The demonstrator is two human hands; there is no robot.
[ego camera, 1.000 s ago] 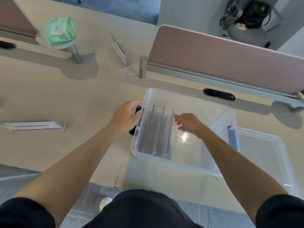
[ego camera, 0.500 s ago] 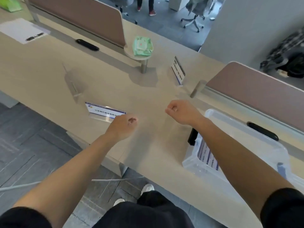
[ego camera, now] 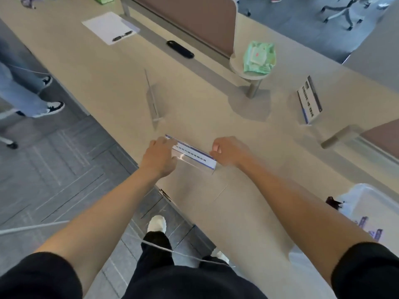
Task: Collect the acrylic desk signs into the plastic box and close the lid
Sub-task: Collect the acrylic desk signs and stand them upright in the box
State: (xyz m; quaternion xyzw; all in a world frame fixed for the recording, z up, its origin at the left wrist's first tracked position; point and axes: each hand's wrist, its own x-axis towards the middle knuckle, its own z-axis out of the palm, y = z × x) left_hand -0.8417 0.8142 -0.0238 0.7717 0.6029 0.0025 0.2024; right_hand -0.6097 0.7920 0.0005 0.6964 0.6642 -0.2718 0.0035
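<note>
Now both hands, left (ego camera: 160, 156) and right (ego camera: 228, 151), each grip closed on the acrylic desk sign (ego camera: 194, 155), one at each end.

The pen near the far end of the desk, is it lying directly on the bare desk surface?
No, the pen lies on a white sheet of paper, which itself rests on the desk.

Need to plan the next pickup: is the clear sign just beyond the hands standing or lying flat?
Standing. The clear sign shows edge-on, its thin panel rising from a small foot on the desk.
</note>
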